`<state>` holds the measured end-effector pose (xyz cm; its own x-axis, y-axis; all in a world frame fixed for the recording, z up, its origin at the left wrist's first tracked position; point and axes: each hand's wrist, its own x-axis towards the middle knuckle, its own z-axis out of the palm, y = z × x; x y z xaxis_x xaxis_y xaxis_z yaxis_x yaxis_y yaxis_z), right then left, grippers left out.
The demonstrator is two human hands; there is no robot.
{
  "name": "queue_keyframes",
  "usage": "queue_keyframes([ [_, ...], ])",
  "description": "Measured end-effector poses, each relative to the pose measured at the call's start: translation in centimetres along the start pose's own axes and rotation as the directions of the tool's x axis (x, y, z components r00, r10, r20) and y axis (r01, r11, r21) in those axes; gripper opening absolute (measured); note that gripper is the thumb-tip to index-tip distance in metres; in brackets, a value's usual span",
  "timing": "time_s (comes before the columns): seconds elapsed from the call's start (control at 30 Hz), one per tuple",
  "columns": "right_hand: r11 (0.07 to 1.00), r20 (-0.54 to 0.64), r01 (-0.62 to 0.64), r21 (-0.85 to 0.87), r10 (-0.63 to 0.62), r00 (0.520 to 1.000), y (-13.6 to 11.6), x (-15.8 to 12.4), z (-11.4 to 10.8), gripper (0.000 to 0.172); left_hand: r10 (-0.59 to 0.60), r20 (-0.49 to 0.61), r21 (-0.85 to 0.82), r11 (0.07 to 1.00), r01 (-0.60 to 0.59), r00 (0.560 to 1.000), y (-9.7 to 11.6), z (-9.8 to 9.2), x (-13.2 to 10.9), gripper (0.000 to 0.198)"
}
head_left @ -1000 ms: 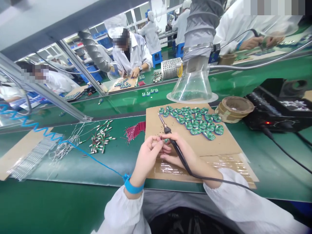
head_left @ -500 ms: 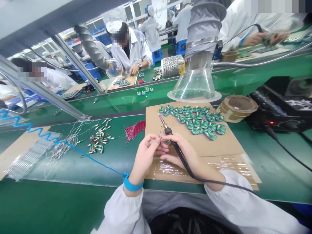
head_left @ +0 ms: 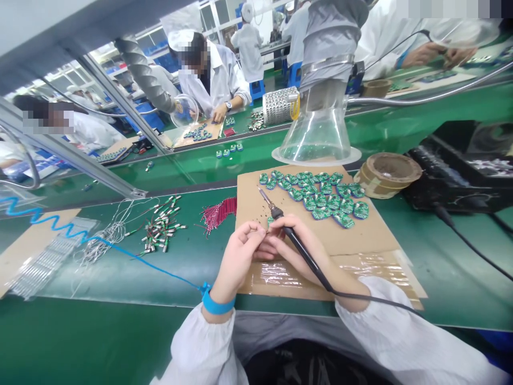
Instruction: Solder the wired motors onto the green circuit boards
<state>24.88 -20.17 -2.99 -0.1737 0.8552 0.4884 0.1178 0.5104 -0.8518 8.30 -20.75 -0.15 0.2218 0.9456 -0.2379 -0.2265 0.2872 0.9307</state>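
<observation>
We note left hand (head_left: pixel 239 262) nearly closed, fingertips seeming to pinch small green circuit board (head_left: pixel 270 220), partly hidden, above cardboard sheet (head_left: pixel 360 240). Right hand (head_left: pixel 300 251) curled around soldering iron (head_left: pixel 304 262), tip clear of board. Looks like soldering; next move calls for tip on joint.

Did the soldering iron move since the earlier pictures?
Yes. Judged against the cardboard sheet, the rear end of the soldering iron has swung to the right.

Electronics factory: green assembly workbench (head_left: pixel 120 278)
</observation>
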Motion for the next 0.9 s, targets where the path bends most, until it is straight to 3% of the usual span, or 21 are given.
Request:
queue_keyframes([
  [0.27, 0.997, -0.059, -0.070, -0.018, 0.069, 0.996, -0.48, 0.00, -0.08, 0.018, -0.019, -0.015, 0.012, 1.000, 0.020, 1.000, 0.11, 0.43, -0.13, 0.025],
  [0.57, 0.998, -0.072, -0.042, -0.044, 0.039, 0.997, -0.36, 0.01, -0.16, 0.015, 0.001, 0.009, 0.028, 1.000, -0.001, 1.000, -0.10, -0.21, -0.12, 0.020],
  [0.7, 1.000, -0.099, -0.005, -0.005, 0.004, 0.995, -0.34, 0.02, -0.16, 0.024, 0.080, -0.064, 0.044, 0.996, -0.077, 0.995, -0.43, -0.04, 0.17, 0.020],
  [0.9, 0.999, -0.047, 0.047, 0.011, -0.046, 0.998, 0.25, -0.15, 0.23, 0.039, 0.139, -0.126, -0.066, 0.987, -0.148, 0.982, -0.31, 0.36, 0.46, 0.021],
])
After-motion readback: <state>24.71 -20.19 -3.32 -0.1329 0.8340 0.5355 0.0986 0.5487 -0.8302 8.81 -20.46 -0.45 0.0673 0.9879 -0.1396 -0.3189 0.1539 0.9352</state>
